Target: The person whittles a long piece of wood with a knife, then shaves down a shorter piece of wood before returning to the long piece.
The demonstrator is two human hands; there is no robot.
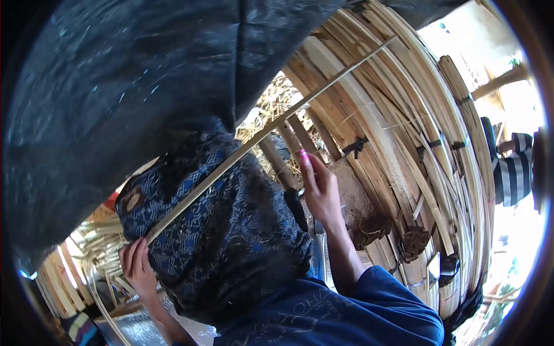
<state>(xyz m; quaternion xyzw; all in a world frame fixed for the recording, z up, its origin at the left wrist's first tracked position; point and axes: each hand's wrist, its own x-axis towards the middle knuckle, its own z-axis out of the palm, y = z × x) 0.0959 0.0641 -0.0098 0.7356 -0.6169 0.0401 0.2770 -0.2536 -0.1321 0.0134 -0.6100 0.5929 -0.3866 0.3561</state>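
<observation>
A long thin bamboo strip [271, 128] slants from lower left to upper right, across a blue patterned cloth [231, 230] draped over my lap. My left hand [137, 266] is closed on the strip's lower end, at the cloth's left edge. My right hand [321, 189], coming out of a blue sleeve [375, 305], is raised just right of the strip with its fingers pointing up. It is close to the strip but apart from it. A dark object [296, 206] sits just under its palm. Whether the hand grips it is hidden.
Curved bundles of split bamboo [404, 150], bound with black ties, fill the right side. A black tarp [127, 86] hangs over the upper left, and straw [271, 106] shows behind it. More bamboo strips [69, 277] lie at lower left. A person in striped clothing [513, 170] stands at far right.
</observation>
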